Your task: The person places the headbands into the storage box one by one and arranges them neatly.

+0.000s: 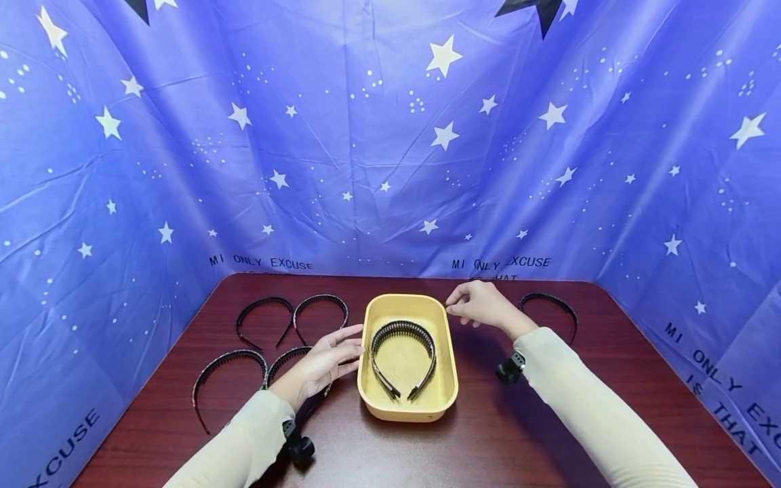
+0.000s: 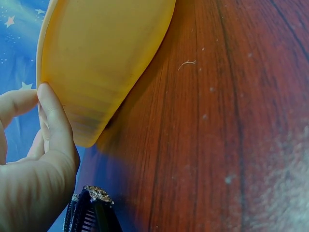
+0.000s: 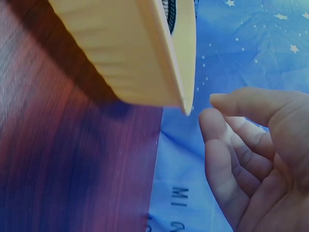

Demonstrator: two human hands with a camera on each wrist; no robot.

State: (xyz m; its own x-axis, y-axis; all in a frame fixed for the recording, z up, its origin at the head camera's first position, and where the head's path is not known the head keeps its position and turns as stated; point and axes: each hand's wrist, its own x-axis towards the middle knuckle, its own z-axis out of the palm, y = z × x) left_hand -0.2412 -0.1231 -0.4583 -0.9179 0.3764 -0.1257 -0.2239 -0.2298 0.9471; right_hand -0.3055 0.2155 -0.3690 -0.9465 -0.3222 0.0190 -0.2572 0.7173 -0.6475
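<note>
A yellow plastic bin (image 1: 452, 359) stands at the middle of the table. In it lie black toothed headbands (image 1: 403, 329), apparently nested, with their tips toward the near end. My left hand (image 1: 323, 362) is at the bin's left side, its fingers fairly straight and the fingertips touching the wall. In the left wrist view the thumb tip is right at the rim and a finger (image 2: 55, 116) lies against the outer wall. Beside the far right corner is my right hand (image 1: 485, 306), loosely curled around nothing; the right wrist view shows a gap between its fingertips and the bin corner (image 3: 181, 104).
Left of the bin, several headbands (image 1: 210, 366) lie on the dark red table (image 1: 476, 447), one partly hidden under my left hand. Another headband (image 1: 558, 303) lies at the far right, behind my right wrist. A blue star-patterned cloth (image 1: 378, 135) surrounds the table.
</note>
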